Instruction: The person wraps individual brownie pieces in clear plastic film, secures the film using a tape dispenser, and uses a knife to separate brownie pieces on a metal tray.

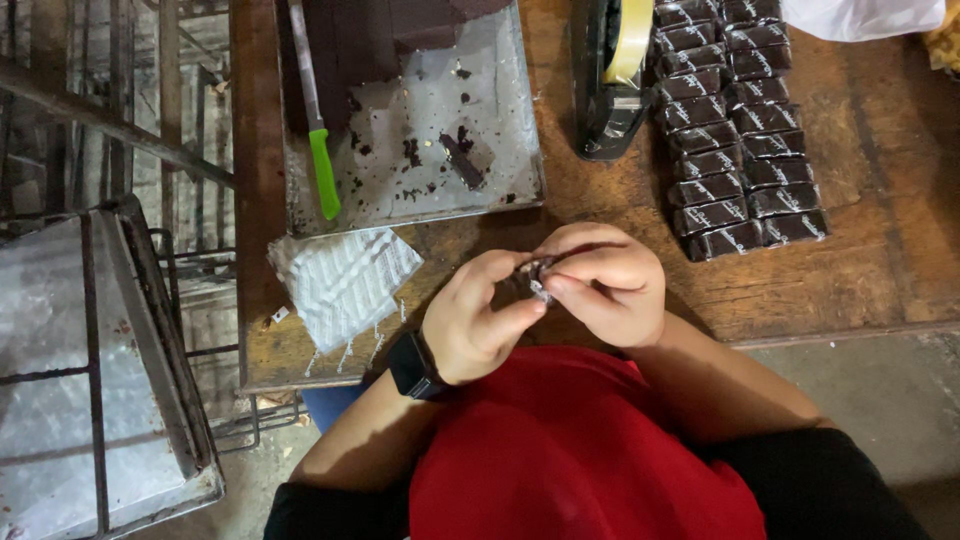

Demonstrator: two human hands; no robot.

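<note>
Your left hand [478,315] and right hand [603,283] pinch a small dark wrapped piece [533,274] between them, above the wooden table [860,270] edge — your fingers hide most of it. The tape dispenser [610,75] is cut off at the top.

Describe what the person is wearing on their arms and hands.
Both hands are bare, no gloves or rings visible. The left hand has a black smartwatch on its wrist. The right hand and forearm are uncovered. Both forearms are bare; dark sleeves show at the elbows.
</note>
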